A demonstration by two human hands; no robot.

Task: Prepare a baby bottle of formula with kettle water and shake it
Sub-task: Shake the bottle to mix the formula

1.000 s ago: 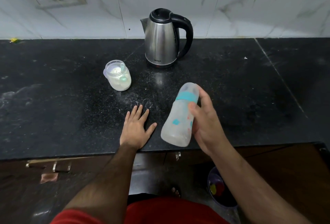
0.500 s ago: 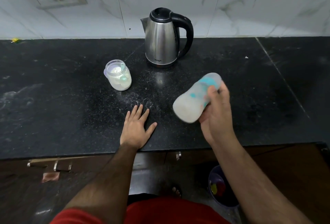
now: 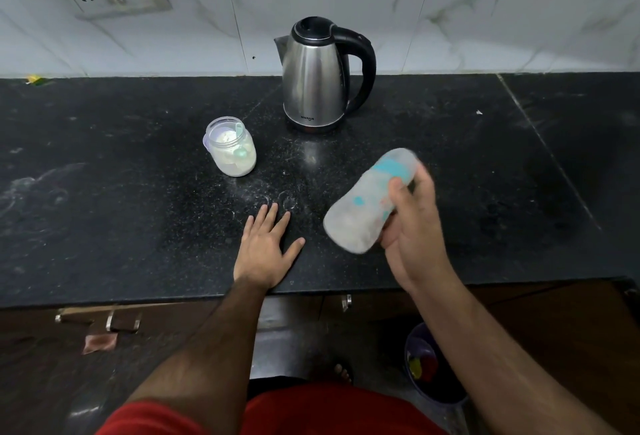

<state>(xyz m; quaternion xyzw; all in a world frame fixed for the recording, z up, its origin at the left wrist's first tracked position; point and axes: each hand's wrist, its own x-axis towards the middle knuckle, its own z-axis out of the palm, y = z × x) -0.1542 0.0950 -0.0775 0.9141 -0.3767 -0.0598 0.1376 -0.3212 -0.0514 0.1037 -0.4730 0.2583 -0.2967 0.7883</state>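
Shaking appears to be the step in hand, the last of the task: frosted translucent baby bottle with teal collar and teal markings [image 3: 367,202] held off the counter, right of centre in the frame, tilted with base toward lower left and top toward upper right, motion-blurred. Right hand [image 3: 412,226] clamped around the upper body of the bottle, fingers wrapped over it. Left hand [image 3: 265,247] spread flat, fingers apart, on the speckled black stone counter [image 3: 104,209], at lower centre. Contents of the bottle cloudy and pale (level too blurred to tell). Next move, by judgement: keeping a firm hold, then setting the bottle upright on the counter once mixed. Clear lidless jar [image 3: 231,146], left of centre, roughly half full of white powder with a pale green scoop inside. Stainless steel electric kettle with black lid and handle [image 3: 317,78], upper centre, lid closed, contents hidden.
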